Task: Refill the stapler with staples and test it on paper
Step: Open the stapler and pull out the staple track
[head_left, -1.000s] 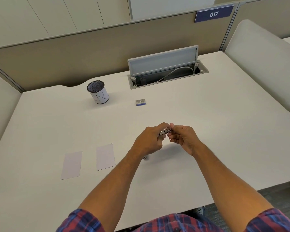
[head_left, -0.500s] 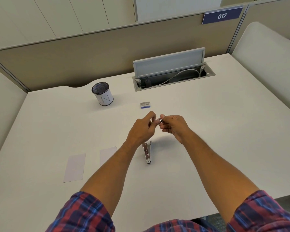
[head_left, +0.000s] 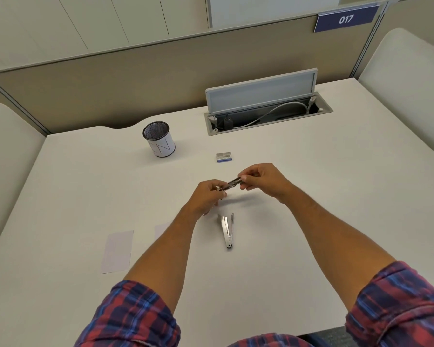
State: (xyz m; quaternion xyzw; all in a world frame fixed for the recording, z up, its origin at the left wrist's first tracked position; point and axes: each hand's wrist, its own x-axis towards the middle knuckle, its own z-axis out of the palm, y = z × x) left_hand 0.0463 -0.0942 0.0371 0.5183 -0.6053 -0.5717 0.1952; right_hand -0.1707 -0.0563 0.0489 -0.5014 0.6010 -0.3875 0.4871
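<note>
Fingertips of both hands pinch the two ends of a thin, dark metallic strip of staples [head_left: 233, 182], held above a smooth white desk [head_left: 311, 196]; the left hand [head_left: 207, 196] curls round the strip's lower end and the right hand [head_left: 263, 180] nips its upper end between thumb and fingers. Just nearer the person than the strip, the shiny steel stapler [head_left: 227, 230] lies hinged open in a narrow V on the desk, apart from both hands. Beyond the strip sits a small grey-and-blue staple box [head_left: 224, 157], and farther left of it a round mesh pen cup [head_left: 159, 139]. Two flat rectangular paper slips [head_left: 117, 251] lie left of the stapler, one partly hidden by the left forearm. Bare desktop stretches right of the stapler to the desk's edge.
</note>
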